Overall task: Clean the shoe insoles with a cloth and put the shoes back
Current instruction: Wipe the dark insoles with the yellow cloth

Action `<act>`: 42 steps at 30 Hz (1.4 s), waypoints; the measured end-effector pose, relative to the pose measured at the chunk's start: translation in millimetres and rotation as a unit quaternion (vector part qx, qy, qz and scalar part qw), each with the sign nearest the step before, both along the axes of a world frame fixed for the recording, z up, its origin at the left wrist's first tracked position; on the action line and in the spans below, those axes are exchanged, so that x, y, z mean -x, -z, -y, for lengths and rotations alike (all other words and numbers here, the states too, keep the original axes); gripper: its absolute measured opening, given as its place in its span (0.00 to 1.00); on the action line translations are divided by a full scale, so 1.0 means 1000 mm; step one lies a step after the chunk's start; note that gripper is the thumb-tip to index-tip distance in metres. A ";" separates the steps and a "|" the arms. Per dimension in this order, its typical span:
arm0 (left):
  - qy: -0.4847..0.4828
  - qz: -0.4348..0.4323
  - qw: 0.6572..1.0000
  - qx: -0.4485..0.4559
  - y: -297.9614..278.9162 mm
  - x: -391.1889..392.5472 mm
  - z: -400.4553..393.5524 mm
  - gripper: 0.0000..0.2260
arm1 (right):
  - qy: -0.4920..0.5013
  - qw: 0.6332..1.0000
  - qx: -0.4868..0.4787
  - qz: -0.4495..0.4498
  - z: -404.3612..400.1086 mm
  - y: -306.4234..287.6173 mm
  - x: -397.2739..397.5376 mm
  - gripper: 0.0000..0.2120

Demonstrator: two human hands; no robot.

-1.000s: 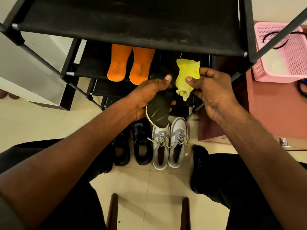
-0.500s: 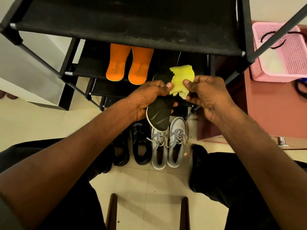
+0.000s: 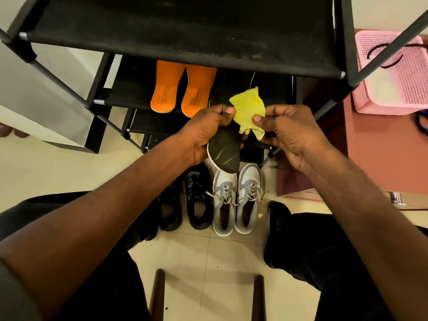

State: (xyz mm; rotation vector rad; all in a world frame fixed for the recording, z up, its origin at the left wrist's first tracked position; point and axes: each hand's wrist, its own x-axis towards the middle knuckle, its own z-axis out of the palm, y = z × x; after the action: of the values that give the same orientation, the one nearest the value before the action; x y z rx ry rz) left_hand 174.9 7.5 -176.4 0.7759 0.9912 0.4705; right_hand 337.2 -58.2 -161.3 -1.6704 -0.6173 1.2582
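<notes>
My left hand grips a black insole with a white edge, held up in front of the shoe rack. My right hand pinches a crumpled yellow cloth that lies against the insole's upper part. Two orange insoles rest side by side on a lower rack shelf. On the floor below my hands stand a grey and white pair of sneakers and, to their left, a black pair of shoes.
The black shoe rack fills the top of the view, its top shelf overhanging my hands. A pink plastic basket sits on a reddish surface at the right. Two brown chair legs stand between my knees over the tiled floor.
My right hand has brought the yellow cloth down and left from beside the insole onto its upper part. My left hand has kept its grip on the insole.
</notes>
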 end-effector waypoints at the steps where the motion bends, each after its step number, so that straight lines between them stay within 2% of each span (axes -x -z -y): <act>1: -0.008 0.002 1.000 0.011 -0.001 0.000 0.000 0.08 | -0.005 1.000 0.004 0.000 0.000 0.001 0.000 0.04; 4: -0.020 0.000 0.999 0.035 -0.005 0.001 -0.004 0.15 | -0.017 1.000 0.010 -0.015 0.000 0.003 0.001 0.03; 8: -0.049 -0.004 0.999 0.016 -0.001 0.001 -0.008 0.06 | -0.054 0.998 0.005 -0.012 -0.001 0.003 0.005 0.04; 11: -0.090 -0.023 0.995 0.043 0.004 0.004 -0.010 0.11 | 0.000 1.000 0.005 0.003 -0.002 0.007 0.003 0.05; 14: -0.016 -0.063 0.997 0.047 0.004 0.006 -0.009 0.18 | 0.060 0.998 -0.013 0.026 -0.003 0.010 0.000 0.03; 16: 0.032 -0.057 0.997 0.042 0.003 0.002 -0.002 0.21 | 0.063 0.994 -0.045 0.075 -0.004 0.013 0.003 0.03; 19: 0.067 -0.039 0.997 0.022 0.007 -0.003 0.007 0.18 | 0.048 0.986 -0.066 0.143 -0.004 0.020 0.014 0.03; 21: 0.076 -0.046 0.996 0.008 0.010 -0.002 0.006 0.13 | 0.054 0.989 -0.066 0.120 -0.003 0.021 0.017 0.03; 25: 0.070 -0.061 0.996 0.005 0.009 0.001 0.000 0.13 | 0.077 0.994 -0.048 0.055 -0.003 0.018 0.010 0.05; 29: 0.064 -0.062 0.996 0.013 0.008 0.002 0.000 0.18 | 0.015 1.000 0.002 0.009 -0.005 0.019 0.007 0.10; 34: 0.054 -0.045 0.997 0.033 0.000 0.003 -0.001 0.17 | -0.024 0.999 0.026 0.025 -0.005 0.017 0.004 0.06; 38: 0.057 -0.076 0.995 -0.004 0.003 0.004 -0.005 0.16 | -0.028 0.999 0.029 0.028 -0.004 0.012 0.001 0.06; 42: 0.081 -0.114 0.989 -0.051 0.004 0.006 -0.006 0.06 | -0.015 0.998 0.051 0.038 -0.005 0.007 -0.003 0.06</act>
State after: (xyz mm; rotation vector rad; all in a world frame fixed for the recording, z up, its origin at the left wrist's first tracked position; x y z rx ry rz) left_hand 168.5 13.9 -180.2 1.0098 1.1104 0.2966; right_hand 340.0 -53.2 -168.4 -1.8050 -0.6354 1.2717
